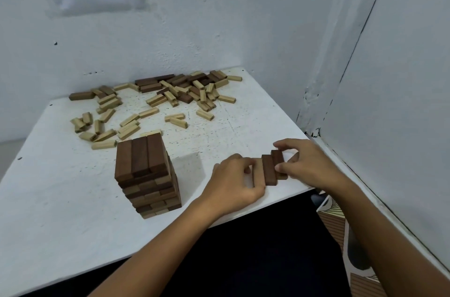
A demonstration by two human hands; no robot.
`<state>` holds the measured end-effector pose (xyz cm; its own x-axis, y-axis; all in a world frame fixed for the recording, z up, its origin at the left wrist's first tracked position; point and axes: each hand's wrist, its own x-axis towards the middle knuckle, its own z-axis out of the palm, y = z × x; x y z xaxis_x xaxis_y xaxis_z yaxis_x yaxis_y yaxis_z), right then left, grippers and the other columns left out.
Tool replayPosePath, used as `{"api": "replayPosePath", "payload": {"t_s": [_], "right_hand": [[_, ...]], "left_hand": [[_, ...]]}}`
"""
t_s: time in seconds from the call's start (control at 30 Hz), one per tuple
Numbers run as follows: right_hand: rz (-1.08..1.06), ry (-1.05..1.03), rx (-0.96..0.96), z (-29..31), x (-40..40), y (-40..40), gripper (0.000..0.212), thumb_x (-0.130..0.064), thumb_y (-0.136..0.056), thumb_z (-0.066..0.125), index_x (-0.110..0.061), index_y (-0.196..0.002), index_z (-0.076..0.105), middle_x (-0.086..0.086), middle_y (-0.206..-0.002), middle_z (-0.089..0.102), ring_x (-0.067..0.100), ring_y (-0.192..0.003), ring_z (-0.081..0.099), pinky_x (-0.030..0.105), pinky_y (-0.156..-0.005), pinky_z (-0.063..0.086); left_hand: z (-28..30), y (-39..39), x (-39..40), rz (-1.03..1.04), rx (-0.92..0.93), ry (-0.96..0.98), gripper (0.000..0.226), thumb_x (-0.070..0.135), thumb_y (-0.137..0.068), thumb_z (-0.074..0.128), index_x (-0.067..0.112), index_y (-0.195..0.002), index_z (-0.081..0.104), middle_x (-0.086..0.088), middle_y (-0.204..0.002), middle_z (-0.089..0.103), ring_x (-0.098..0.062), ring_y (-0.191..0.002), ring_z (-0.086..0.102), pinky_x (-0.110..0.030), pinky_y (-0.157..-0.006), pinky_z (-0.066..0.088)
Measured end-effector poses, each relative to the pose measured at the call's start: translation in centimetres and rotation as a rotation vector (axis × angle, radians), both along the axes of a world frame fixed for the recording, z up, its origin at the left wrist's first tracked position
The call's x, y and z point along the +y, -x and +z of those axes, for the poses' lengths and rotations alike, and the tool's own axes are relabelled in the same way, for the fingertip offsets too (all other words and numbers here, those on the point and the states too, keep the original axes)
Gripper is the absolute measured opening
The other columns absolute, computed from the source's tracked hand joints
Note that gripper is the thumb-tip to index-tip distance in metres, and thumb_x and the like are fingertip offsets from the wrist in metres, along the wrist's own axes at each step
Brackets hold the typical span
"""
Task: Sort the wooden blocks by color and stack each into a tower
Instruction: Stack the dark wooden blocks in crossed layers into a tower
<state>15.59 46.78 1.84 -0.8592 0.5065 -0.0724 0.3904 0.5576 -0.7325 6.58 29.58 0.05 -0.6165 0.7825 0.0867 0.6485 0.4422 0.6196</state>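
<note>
Two dark blocks (272,167) lie side by side between the hands — left hand (233,182) and right hand (306,162) pinch them. Advise squaring ends flush before carrying them left to the dark tower (146,175).

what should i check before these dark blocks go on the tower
1. Both hands on the dark blocks: ok, left hand and right hand pinch them from either side.
2. Blocks lined up side by side: not ok, their ends sit staggered.
3. Three blocks for a full layer: cannot tell, fingers hide part of the group.
4. Top of the tower flat and free: ok, three dark blocks lie flush.
5. Tower straight: cannot tell, lower layers look slightly uneven.
6. Path to the tower clear: ok, bare table between.
</note>
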Motion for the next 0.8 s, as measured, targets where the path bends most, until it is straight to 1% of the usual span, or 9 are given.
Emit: {"api": "replayPosePath", "payload": {"t_s": [0.07,0.17,0.23,0.33,0.4,0.5,0.6,0.67,0.8], "right_hand": [[0.025,0.033,-0.004,0.2,0.2,-0.3,0.054,-0.006,-0.078,0.076,-0.021,-0.128,0.06,-0.006,-0.117,0.064,0.005,-0.057,0.06,0.01,-0.058,0.044],[0.046,0.057,-0.022,0.4,0.3,-0.8,0.056,-0.007,-0.077,0.076,-0.024,-0.128,0.059,-0.009,-0.116,0.064,0.011,-0.063,0.067,0.024,-0.07,0.052],[0.052,0.086,-0.022,0.5,0.3,-1.0,0.055,-0.005,-0.077,0.076,-0.024,-0.126,0.059,-0.008,-0.115,0.064,0.012,-0.063,0.068,0.023,-0.069,0.053],[0.014,0.154,0.011,0.4,0.2,-1.1,0.05,0.002,-0.077,0.075,-0.021,-0.119,0.061,-0.001,-0.11,0.063,0.011,-0.059,0.068,0.01,-0.057,0.047],[-0.051,0.216,0.05,0.3,-0.1,-1.1,0.044,0.006,-0.076,0.075,-0.019,-0.11,0.063,0.007,-0.106,0.062,0.018,-0.061,0.067,0.014,-0.054,0.05],[-0.139,0.234,0.096,0.0,-0.6,-1.1,0.036,0.004,-0.073,0.079,-0.018,-0.099,0.066,0.011,-0.096,0.063,0.02,-0.061,0.063,0.026,-0.056,0.057],[-0.153,0.05,0.069,-0.3,-1.0,-1.0,0.035,-0.015,-0.069,0.086,-0.024,-0.097,0.067,-0.003,-0.081,0.066,0.007,-0.061,0.057,0.028,-0.062,0.049],[-0.162,-0.002,0.057,-0.5,-1.2,-1.0,0.035,-0.022,-0.067,0.087,-0.026,-0.096,0.067,-0.007,-0.076,0.066,0.004,-0.065,0.054,0.03,-0.068,0.047],[-0.168,-0.01,0.066,-0.7,-1.2,-1.2,0.033,-0.026,-0.069,0.086,-0.027,-0.095,0.066,-0.006,-0.079,0.065,0.007,-0.069,0.055,0.032,-0.072,0.047]], "left_hand": [[-0.3,0.5,-0.4,-0.075,0.021,0.077,0.057,0.049,-0.072,0.064,0.027,-0.125,0.06,0.007,-0.12,0.052,-0.011,-0.113,0.043,-0.032,-0.097,0.034],[-0.4,1.1,-0.4,-0.136,0.036,0.067,0.067,0.045,-0.075,0.075,0.029,-0.136,0.052,0.01,-0.143,0.041,-0.011,-0.132,0.028,-0.033,-0.108,0.023],[-0.6,1.4,-0.1,-0.149,0.007,0.033,0.066,0.042,-0.075,0.078,0.028,-0.135,0.055,0.009,-0.142,0.046,-0.012,-0.132,0.033,-0.035,-0.11,0.027],[-0.5,1.7,0.3,-0.142,-0.047,-0.037,0.062,0.029,-0.073,0.081,0.022,-0.131,0.06,0.003,-0.141,0.052,-0.012,-0.131,0.043,-0.022,-0.106,0.03],[-0.4,1.5,0.4,-0.123,-0.068,-0.065,0.067,0.024,-0.073,0.08,0.02,-0.136,0.055,0.001,-0.146,0.047,-0.01,-0.135,0.04,-0.017,-0.105,0.028],[-0.8,0.9,0.7,-0.112,-0.095,-0.073,0.09,0.049,-0.065,0.083,0.03,-0.143,0.043,0.009,-0.153,0.034,-0.007,-0.139,0.033,-0.027,-0.114,0.027],[-1.4,0.6,1.1,-0.065,-0.121,-0.097,0.104,0.069,-0.055,0.076,0.037,-0.145,0.034,0.014,-0.151,0.029,-0.017,-0.132,0.043,-0.043,-0.11,0.037],[-1.5,0.5,1.3,-0.063,-0.128,-0.124,0.104,0.066,-0.056,0.076,0.036,-0.145,0.032,0.015,-0.148,0.031,-0.016,-0.126,0.047,-0.045,-0.107,0.04],[-0.5,1.0,1.2,-0.161,-0.149,-0.074,0.099,0.04,-0.062,0.072,0.032,-0.149,0.026,0.013,-0.144,0.035,-0.001,-0.12,0.047,-0.043,-0.109,0.037]]}}
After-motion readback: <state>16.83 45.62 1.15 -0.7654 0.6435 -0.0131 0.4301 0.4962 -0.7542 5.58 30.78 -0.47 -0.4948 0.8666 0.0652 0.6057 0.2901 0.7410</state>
